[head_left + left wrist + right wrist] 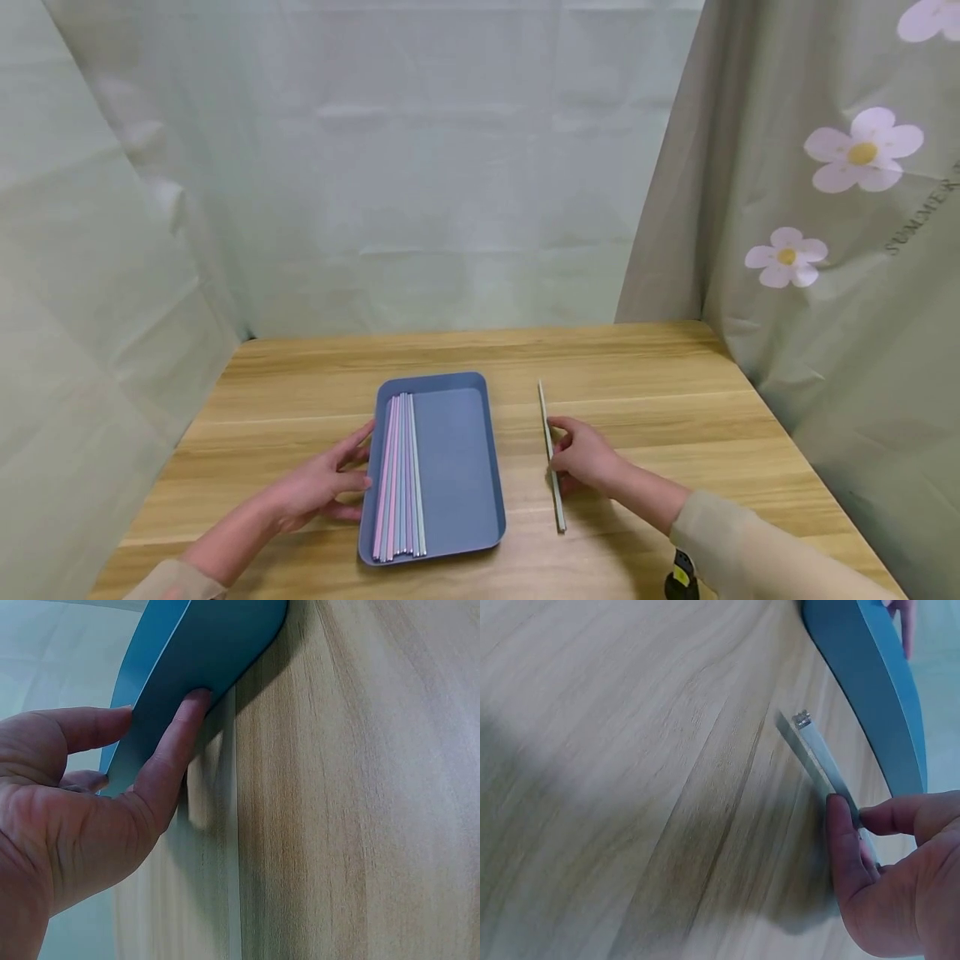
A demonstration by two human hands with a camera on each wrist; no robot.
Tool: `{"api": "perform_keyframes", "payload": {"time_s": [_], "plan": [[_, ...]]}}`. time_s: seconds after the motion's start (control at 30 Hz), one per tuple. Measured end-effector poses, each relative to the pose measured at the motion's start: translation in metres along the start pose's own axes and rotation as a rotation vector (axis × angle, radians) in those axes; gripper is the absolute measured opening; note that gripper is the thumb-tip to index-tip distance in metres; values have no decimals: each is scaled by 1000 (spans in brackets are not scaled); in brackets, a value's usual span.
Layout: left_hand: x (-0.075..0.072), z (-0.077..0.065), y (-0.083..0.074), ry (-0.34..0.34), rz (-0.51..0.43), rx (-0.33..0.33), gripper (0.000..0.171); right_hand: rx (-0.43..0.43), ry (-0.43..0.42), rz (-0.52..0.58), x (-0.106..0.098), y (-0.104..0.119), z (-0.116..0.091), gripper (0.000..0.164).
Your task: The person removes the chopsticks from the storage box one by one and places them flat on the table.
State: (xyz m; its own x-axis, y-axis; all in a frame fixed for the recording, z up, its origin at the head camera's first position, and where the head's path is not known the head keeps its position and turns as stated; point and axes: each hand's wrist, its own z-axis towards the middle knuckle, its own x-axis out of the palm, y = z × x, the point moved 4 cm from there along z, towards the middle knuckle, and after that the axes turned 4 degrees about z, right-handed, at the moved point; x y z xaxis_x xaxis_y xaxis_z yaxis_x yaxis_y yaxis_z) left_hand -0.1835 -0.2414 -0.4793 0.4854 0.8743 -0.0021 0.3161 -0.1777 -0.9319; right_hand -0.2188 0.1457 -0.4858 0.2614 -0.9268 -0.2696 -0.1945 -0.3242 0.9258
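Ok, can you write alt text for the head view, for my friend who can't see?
A person's right grip pinches slim, pale sticks to the right of a blue-grey tray on a wooden table. The left grip touches the tray's left side, where pink and pale sticks lie inside.

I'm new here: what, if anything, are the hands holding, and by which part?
The right hand pinches at least one pale chopstick near its middle; the left hand touches the left side of the tray.

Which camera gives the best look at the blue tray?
The head view, which shows the blue tray from above, nearly whole, sticks inside. Each wrist view shows only part of it, mostly outer wall.
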Motion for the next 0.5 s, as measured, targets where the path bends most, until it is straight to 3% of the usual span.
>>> {"api": "perform_keyframes", "payload": {"time_s": [0.23,0.5], "plan": [[2,-1,3,-6,2,5,95,-46,-3,-148,5,-2,1,79],[3,-3,7,-5,-4,2,94,-54,15,-157,6,-2,-1,78]]}}
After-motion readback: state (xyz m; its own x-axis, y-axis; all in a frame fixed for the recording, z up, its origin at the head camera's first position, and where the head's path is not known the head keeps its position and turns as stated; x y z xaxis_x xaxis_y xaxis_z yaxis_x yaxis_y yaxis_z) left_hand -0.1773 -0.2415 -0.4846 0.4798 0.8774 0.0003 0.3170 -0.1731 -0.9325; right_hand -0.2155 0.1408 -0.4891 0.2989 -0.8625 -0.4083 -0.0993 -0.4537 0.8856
